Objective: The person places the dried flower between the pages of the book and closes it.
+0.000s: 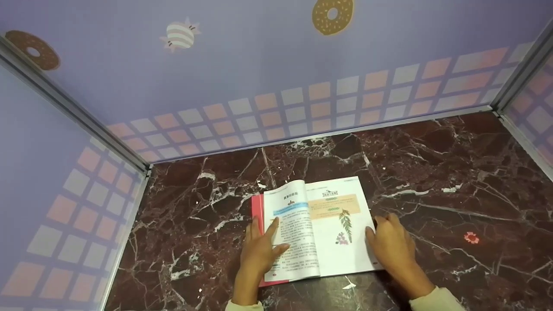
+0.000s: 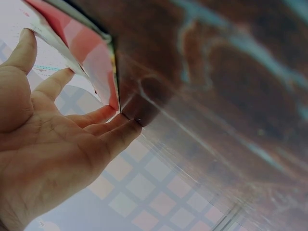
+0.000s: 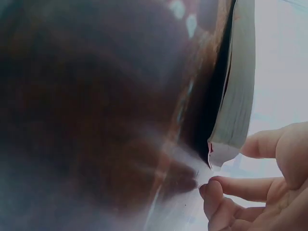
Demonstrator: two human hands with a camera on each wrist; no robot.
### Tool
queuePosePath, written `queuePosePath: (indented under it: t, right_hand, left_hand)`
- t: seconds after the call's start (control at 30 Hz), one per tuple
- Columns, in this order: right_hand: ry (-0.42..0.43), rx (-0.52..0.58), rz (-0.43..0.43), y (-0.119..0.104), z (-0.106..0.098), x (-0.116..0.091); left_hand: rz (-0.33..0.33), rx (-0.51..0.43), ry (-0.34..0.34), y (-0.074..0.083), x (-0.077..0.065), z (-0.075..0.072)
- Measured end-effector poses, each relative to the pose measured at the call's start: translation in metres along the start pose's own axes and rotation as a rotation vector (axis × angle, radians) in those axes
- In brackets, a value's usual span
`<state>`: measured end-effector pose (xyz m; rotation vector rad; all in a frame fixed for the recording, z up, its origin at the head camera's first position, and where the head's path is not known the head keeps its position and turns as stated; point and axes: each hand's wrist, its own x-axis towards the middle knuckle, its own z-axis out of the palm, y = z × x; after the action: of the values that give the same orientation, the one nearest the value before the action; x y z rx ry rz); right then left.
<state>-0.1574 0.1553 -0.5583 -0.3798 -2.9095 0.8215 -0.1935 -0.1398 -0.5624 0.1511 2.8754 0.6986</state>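
An open book (image 1: 341, 255) with printed text and plant pictures lies on the dark marbled table. Its red cover (image 1: 257, 203) shows along the left side. My left hand (image 1: 258, 252) rests at the left page with fingers spread; thumb and index finger lie over the page. In the left wrist view, the other fingers (image 2: 108, 127) of that hand reach the cover's edge, fairly straight. My right hand (image 1: 392, 242) holds the book's right edge, its thumb against the pages and its other fingers curled. The right wrist view shows the thumb (image 3: 260, 144) at the thick page block (image 3: 238, 96).
The marbled table (image 1: 432, 181) extends around the book. A small red flower-shaped mark or piece (image 1: 471, 237) is to the right. Purple panels (image 1: 259, 56) with checks and donut pictures enclose the back and both sides.
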Motion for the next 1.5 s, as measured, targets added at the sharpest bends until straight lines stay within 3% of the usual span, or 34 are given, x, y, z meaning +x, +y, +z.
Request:
queuePosePath:
  t: [1.13, 1.5]
  right_hand:
    - [0.065, -0.010, -0.085, -0.0022, 0.0014, -0.0051]
    - [0.146, 0.033, -0.108, -0.0060, -0.0008, -0.0065]
  left_hand:
    - [0.012, 0.010, 0.008, -0.0002, 0.0000, 0.0004]
    - [-0.002, 0.008, 0.000, 0.0004, 0.0001, 0.0002]
